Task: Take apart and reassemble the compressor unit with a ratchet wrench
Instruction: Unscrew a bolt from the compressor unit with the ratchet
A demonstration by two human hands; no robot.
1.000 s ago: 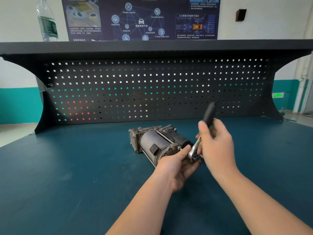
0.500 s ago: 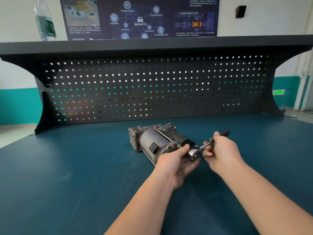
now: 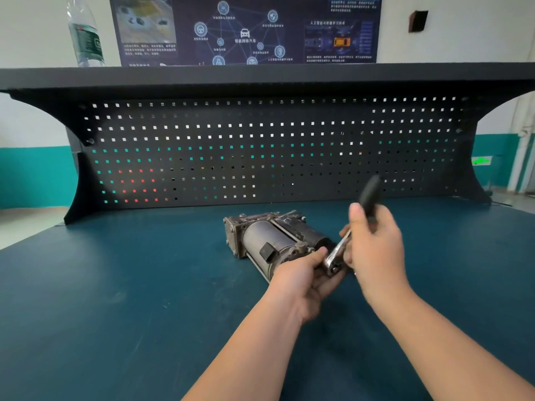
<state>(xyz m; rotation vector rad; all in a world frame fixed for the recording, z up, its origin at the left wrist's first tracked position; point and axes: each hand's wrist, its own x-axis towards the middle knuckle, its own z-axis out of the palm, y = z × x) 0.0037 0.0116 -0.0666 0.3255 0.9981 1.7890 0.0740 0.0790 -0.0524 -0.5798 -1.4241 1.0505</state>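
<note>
Ratchet wrench [image 3: 351,233] on the near end of the compressor unit [image 3: 272,241].

On the teal tabletop [image 3: 115,285], our left hand [image 3: 304,273] grips the compressor's near end by the wrench head, while our right hand [image 3: 373,247] has its grip wrapped round the black handle, tilted up and away.

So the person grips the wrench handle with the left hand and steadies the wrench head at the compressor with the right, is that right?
Not quite: the hands are swapped. In the head view the right hand grips the handle of the ratchet wrench, and the left hand steadies the wrench head at the near end of the compressor.
</note>
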